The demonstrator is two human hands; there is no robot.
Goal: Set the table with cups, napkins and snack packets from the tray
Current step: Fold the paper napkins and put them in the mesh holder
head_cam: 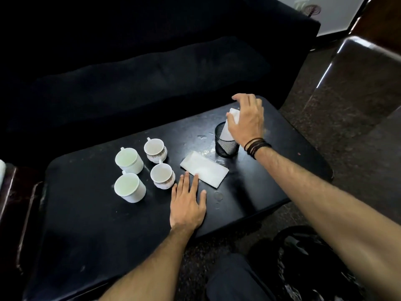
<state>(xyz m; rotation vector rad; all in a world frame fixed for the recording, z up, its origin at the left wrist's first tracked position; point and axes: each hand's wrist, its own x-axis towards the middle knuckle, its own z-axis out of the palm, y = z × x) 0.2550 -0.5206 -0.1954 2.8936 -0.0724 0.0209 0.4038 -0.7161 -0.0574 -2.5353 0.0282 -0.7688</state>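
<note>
Several white cups stand on the black table: two plain mugs at the left and two patterned teacups beside them. A folded white napkin lies flat right of the cups. My left hand rests flat on the table, fingers spread, its fingertips touching the napkin's near edge. My right hand is above a black mesh holder, its fingers closed on a second white napkin that stands inside the holder.
A dark sofa runs behind the table. A glossy dark chair stands at the right. A black bag lies on the floor by my knee. Wet spots mark the table near the holder.
</note>
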